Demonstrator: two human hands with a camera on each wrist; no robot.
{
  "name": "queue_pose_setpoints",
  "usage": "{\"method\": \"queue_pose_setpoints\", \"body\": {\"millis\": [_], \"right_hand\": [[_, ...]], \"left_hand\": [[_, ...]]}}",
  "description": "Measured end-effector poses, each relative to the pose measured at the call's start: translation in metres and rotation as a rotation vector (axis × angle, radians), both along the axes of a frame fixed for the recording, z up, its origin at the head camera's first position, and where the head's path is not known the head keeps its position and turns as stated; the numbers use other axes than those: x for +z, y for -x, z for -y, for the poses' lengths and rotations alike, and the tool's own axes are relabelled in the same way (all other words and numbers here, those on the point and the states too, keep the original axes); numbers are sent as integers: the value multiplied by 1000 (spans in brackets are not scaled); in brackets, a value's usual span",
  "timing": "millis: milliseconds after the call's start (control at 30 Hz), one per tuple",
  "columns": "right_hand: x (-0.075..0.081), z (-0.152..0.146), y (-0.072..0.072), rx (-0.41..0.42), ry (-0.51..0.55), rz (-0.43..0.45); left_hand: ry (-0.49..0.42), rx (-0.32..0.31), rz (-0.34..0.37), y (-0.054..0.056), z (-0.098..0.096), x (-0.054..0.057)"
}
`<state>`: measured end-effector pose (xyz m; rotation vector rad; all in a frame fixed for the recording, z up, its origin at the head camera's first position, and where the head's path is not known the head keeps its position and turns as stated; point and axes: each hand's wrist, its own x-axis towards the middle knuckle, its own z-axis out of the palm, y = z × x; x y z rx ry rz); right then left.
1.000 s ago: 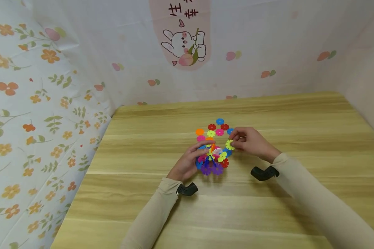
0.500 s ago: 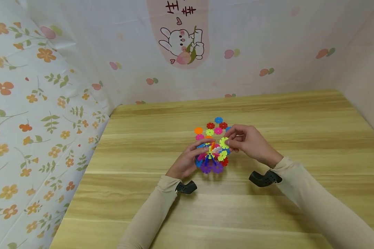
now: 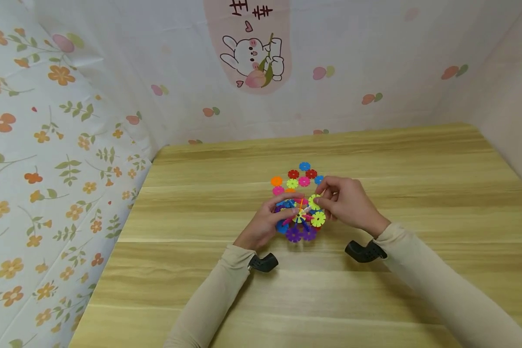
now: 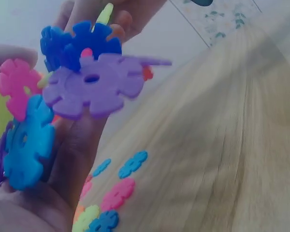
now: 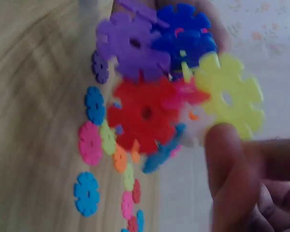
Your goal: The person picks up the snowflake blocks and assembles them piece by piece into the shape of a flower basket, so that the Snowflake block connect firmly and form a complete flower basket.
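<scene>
In the head view, my left hand [image 3: 265, 223] grips a built cluster of slotted flower-shaped plastic discs, its thumb and fingers spread around the left side. Two purple discs [image 3: 293, 235] point down at the front of the cluster, and a yellow disc [image 3: 318, 219] juts out on its right. My right hand [image 3: 350, 203] pinches a yellow-green disc [image 3: 314, 201] right at the cluster's upper right edge. In the right wrist view, the cluster shows a red disc [image 5: 135, 116] and dark blue discs [image 5: 186, 29]. A light blue disc [image 4: 29, 145] sits by my left palm.
Loose discs lie on the wooden table [image 3: 191, 208] just behind the cluster, among them a blue disc [image 3: 304, 166], an orange disc [image 3: 276, 181] and a red disc [image 3: 311, 173]. A patterned white cloth [image 3: 156, 58] hangs behind the table and along its left side.
My right hand has brought the pinched yellow-green disc leftward, up to the cluster. The cluster has turned in my left hand, so its right-hand yellow disc faces the head camera more fully.
</scene>
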<state>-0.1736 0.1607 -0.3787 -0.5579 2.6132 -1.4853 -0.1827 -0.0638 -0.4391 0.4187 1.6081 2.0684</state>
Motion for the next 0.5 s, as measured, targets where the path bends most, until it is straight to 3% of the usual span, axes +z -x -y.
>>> {"method": "queue_pose_setpoints", "body": {"millis": [300,400,500], "right_hand": [[-6,6,0,-32,11,-132],[-7,5,2,-14,34,-112],[-10,4,4,-5,66,-17]], "left_hand": [[-30,51,-11,-1,-5,1],[-32,41,-20,0,-3,2],[1,11,-20,2,0,0]]}}
